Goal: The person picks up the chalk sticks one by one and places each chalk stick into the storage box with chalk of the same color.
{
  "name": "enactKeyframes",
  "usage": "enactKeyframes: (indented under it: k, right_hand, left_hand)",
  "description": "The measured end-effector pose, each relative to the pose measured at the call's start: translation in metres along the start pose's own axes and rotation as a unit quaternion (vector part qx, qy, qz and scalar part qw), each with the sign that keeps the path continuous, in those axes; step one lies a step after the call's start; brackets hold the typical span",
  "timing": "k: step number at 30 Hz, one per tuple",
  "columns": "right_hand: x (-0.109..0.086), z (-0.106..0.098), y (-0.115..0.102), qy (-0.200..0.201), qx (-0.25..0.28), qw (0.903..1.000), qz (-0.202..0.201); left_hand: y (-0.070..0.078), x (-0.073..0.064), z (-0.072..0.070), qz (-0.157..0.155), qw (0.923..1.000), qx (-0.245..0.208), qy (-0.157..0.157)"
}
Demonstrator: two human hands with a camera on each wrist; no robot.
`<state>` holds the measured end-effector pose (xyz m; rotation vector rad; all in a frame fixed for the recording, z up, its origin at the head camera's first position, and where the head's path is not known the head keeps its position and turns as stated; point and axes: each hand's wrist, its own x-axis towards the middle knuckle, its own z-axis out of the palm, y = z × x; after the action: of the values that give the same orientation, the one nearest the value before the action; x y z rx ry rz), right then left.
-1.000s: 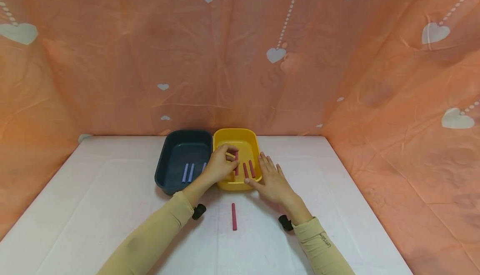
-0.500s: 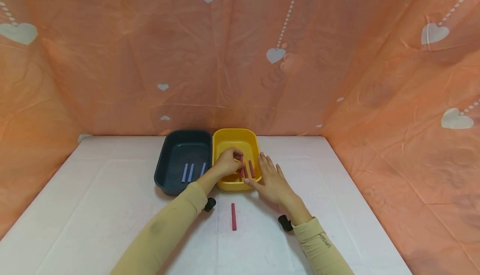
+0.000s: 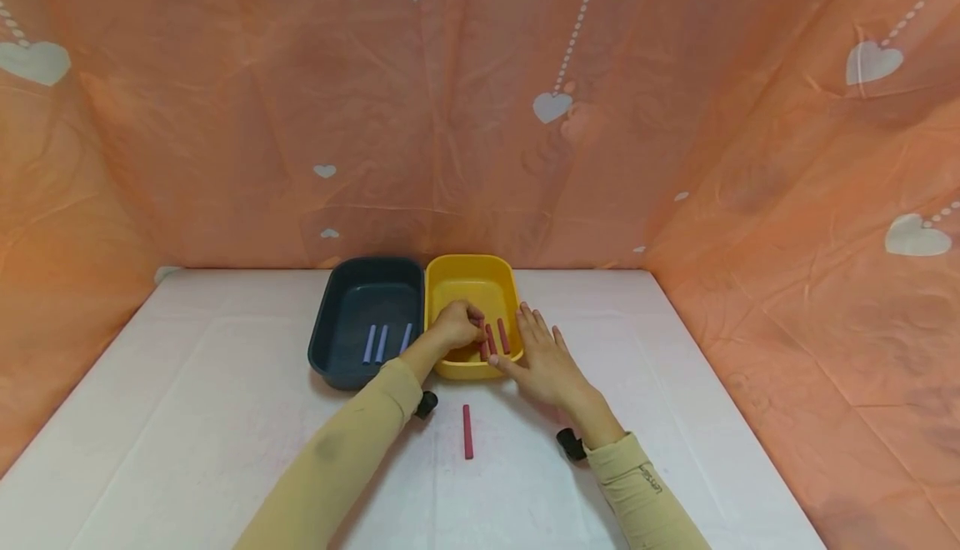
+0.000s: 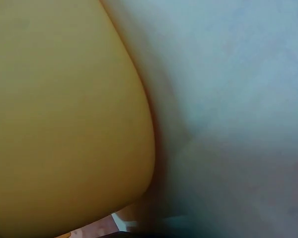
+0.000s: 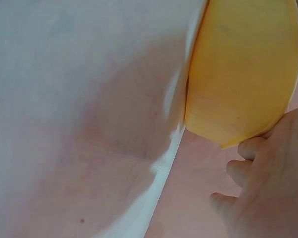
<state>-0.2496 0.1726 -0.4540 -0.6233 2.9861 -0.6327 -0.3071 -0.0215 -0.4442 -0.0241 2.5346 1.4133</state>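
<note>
My left hand point(image 3: 454, 327) reaches into the yellow tray point(image 3: 471, 372) and pinches a red chalk stick point(image 3: 482, 352), held low near the tray's floor. Just right of it lie two more red chalk sticks point(image 3: 503, 337), roughly parallel. At the tray's right side rests my right hand point(image 3: 547, 367), fingers straight along the outer wall and thumb at the front right rim. The right wrist view has its fingers point(image 5: 251, 148) against the yellow wall. Only the tray's outer wall point(image 4: 74, 124) and the tabletop show in the left wrist view; the left fingers are hidden there.
A dark blue tray point(image 3: 321, 342) stands against the yellow one on the left, with three lilac chalk sticks point(image 3: 382, 344) inside. Another red chalk stick point(image 3: 468, 432) lies on the white tabletop point(image 3: 187, 417) in front. An orange curtain point(image 3: 480, 158) hangs behind.
My left hand has moved right and slightly down inside the yellow tray, bringing its red chalk stick beside the other two. My right hand has stayed put.
</note>
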Motion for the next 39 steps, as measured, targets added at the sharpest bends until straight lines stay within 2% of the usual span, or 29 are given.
enactKeyframes:
  k: [5, 13, 24, 32, 39]
  right_hand:
    - [0.0005, -0.0002, 0.0009, -0.004, 0.002, 1.0000, 0.004]
    - [-0.0009, -0.0009, -0.0009, -0.009, 0.006, 0.9999, 0.008]
    - [-0.0006, -0.0013, -0.0017, -0.003, 0.010, 0.9999, 0.008]
    - [-0.0008, -0.0017, -0.0022, 0.000, 0.013, 0.9999, 0.006]
    - [-0.0009, 0.0001, -0.0010, 0.005, 0.005, 1.0000, 0.001]
  left_hand:
    - [0.0009, -0.0016, 0.0000, 0.001, 0.9999, 0.009, -0.004]
    - [-0.0010, -0.0056, 0.0015, 0.026, 0.9982, 0.053, 0.001]
    - [0.0015, -0.0060, 0.0023, 0.025, 0.9942, 0.105, -0.001]
    - [0.0028, -0.0064, 0.0017, 0.030, 0.9943, 0.103, 0.002]
    - [0.0027, -0.0091, 0.0021, 0.039, 0.9976, 0.056, 0.015]
